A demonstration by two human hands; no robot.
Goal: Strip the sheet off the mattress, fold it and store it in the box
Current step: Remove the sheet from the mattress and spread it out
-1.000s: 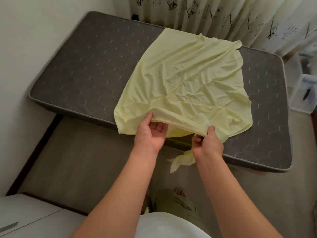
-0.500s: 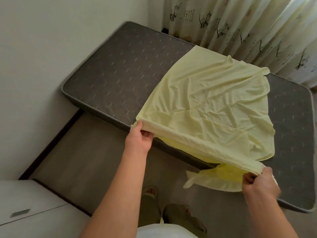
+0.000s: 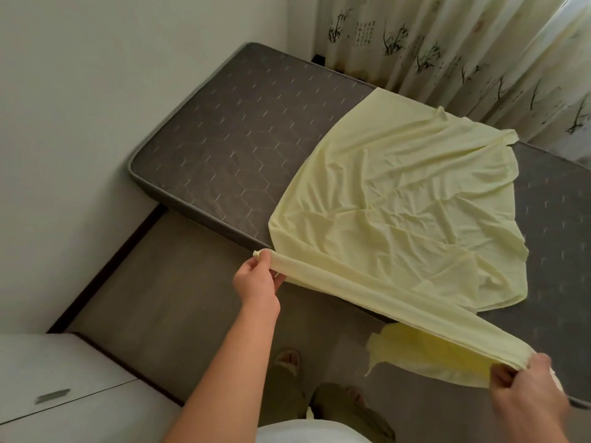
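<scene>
Two hands that were held close together at the near hem a second ago are now drawn well apart. The right hand (image 3: 527, 394), at 4 o'clock, is seen with fingers curled round one bunched end of the hem, and the left hand (image 3: 256, 282), toward 7 o'clock, pinches the other end between thumb and fingers. Between them the near edge of the sheet (image 3: 399, 212) has been pulled into a taut band, with a loose flap hanging beneath it by the right hand. This is judged to be squaring-up for a fold, since much of the mattress (image 3: 240, 132) lies bared, and no box is seen. The long axis of the stretched edge runs from 10 o'clock to 4 o'clock, roughly along the mattress's near side. Beyond it the sheet lies rumpled on the mattress, narrowing to a far corner at 1 o'clock, just before the curtain (image 3: 447, 43); whether that corner is freed cannot be told
</scene>
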